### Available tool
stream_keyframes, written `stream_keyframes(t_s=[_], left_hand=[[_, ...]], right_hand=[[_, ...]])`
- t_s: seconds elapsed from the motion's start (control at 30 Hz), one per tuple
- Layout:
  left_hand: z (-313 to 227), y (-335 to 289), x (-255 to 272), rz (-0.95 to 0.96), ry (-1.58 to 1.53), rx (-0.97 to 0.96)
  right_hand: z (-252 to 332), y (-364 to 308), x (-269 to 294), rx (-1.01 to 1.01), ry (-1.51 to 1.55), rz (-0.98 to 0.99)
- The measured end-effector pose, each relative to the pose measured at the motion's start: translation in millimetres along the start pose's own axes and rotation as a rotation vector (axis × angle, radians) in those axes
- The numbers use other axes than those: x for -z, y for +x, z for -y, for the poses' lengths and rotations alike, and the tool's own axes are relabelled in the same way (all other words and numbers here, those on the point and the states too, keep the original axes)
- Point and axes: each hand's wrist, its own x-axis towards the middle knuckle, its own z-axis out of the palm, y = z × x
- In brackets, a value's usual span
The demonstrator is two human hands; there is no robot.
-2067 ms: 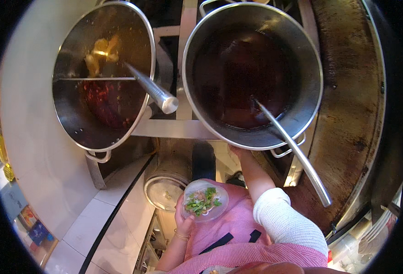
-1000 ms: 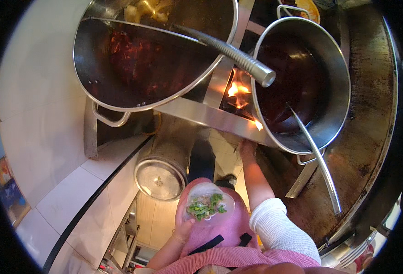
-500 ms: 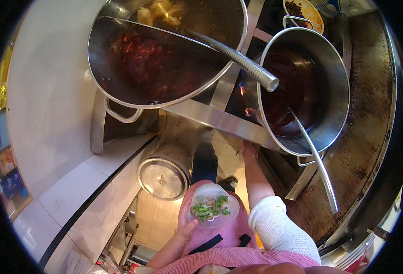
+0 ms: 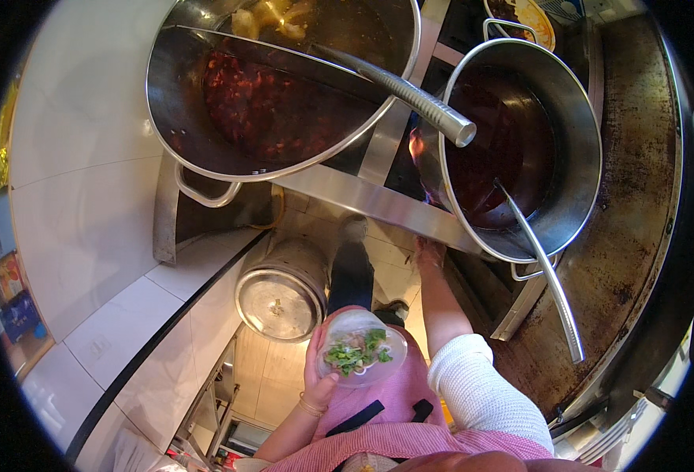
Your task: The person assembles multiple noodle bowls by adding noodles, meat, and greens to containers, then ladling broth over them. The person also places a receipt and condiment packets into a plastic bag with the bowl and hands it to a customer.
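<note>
My left hand (image 4: 319, 387) grips a translucent plastic bowl (image 4: 395, 347) in front of the pink apron, thumb over the rim. Chopped green herbs (image 4: 356, 354) and some pale bits lie in it. Stretched forward, my right hand (image 4: 430, 253) is at the stove's front, just under its metal edge (image 4: 378, 201); its fingers are partly hidden and whatever they touch does not show. Above that hand stands a deep steel pot (image 4: 575, 157) of dark red liquid, with a ladle (image 4: 548, 271) leaning out toward me. Flames (image 4: 416, 147) lick up along the pot's left side.
A large divided pot (image 4: 175, 102) holds red broth and a yellowish broth, with a thick ribbed metal handle (image 4: 430, 112) jutting out. Below it stands a lidded steel drum (image 4: 280, 305). A stained metal surface (image 4: 630, 173) lies right; a food plate (image 4: 534, 23) sits at the back.
The bowl in my left hand has shifted slightly left. Flame beside the right pot now spreads more along its side. My right hand stays at the stove's front.
</note>
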Motion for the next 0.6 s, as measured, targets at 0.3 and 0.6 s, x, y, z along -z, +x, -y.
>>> stream_keyframes(t_s=[0.3, 0.6], left_hand=[[10, -5, 11, 0.046, 0.009, 0.007], [15, -7, 18, 0.04, 0.032, -0.043]], right_hand=[[-3, 5, 4, -0.032, 0.061, 0.001], [20, -18, -16, 0.004, 0.182, 0.065]])
